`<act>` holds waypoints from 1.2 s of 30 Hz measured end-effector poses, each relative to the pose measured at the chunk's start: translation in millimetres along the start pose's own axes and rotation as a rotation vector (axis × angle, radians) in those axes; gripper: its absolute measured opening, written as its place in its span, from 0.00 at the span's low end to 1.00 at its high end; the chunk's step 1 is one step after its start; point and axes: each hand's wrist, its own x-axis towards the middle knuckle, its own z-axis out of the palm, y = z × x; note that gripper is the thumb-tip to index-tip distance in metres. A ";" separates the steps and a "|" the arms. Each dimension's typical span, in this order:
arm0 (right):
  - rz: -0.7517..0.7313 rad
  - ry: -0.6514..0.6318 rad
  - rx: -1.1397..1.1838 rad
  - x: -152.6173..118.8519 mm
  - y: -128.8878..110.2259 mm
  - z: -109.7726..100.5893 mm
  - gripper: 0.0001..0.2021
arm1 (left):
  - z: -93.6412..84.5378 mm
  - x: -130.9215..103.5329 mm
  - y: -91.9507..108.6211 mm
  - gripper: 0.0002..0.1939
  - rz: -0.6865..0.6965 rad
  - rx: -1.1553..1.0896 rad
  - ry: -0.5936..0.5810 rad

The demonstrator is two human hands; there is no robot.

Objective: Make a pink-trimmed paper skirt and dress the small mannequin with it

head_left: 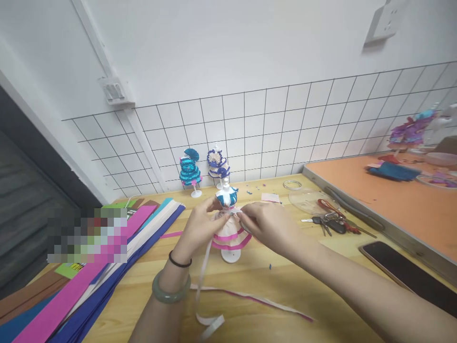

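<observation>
A small dress form [232,238] in a blue, white and pink paper dress stands upright on its white round base. At its left side, my left hand [205,224] has thumb and fingers closed on its waist. From the right, my right hand [266,224] pinches the end of a white ribbon at the front of the waist. The white ribbon [202,276] hangs down from the dress and curls on the wooden table [150,295]. A thin white and pink strip [250,297] lies in front of the base.
Two dressed figures [191,171] stand by the gridded wall. Long coloured paper strips [143,233] cover the left side. On the right are keys [330,225], a clear plastic disc [307,200], a phone [407,271] and an orange table [357,178] with paper pieces.
</observation>
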 end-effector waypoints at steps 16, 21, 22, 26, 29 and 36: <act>-0.068 0.065 -0.193 -16.0 -14.5 -23.5 0.15 | -21.7 0.0 -7.3 0.15 0.090 -0.250 -0.171; -0.021 -0.096 -0.106 -8.7 -14.4 -33.1 0.17 | -23.9 -0.4 -4.6 0.16 0.119 -0.068 -0.141; -0.005 -0.098 -0.120 -7.3 -13.7 -33.2 0.15 | -24.6 -0.7 -4.3 0.16 0.116 -0.032 -0.137; 0.022 -0.056 -0.186 -2.1 -10.0 -31.8 0.14 | -26.6 -1.4 -5.4 0.17 0.097 -0.007 -0.139; -0.007 -0.056 -0.202 1.6 -5.3 -32.4 0.13 | -26.2 -1.0 -6.2 0.17 0.102 -0.068 -0.146; -0.107 -0.023 -0.209 8.6 7.4 -32.2 0.12 | -23.2 -0.4 -3.3 0.17 0.078 -0.221 -0.209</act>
